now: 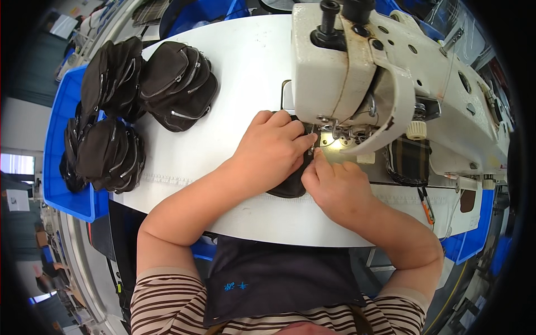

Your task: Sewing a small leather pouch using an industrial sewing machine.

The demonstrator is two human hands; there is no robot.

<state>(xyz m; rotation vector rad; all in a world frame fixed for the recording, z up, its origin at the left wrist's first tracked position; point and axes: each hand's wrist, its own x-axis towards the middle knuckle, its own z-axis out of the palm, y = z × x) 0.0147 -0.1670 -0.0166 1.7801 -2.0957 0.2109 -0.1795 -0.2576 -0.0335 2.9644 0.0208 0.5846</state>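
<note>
Right at the needle of the white sewing machine (363, 72), both hands press a piece of dark fabric (290, 187) flat on the white bench (240, 72). The left hand (271, 148) lies palm down on the fabric, its grip loosely closed, fingers curled with the tips at the presser foot (312, 135). The right hand (335, 187) sits just in front of the machine, its grip pinched, thumb and forefinger pressing the fabric edge beside the foot. Only a dark sliver of the fabric shows between and below the hands. Well to the left of the machine, finished black zippered pouches (178, 84) are piled on the bench and in a blue bin (61, 167). A plaid piece (410, 159) lies under the machine arm, right of the needle.
</note>
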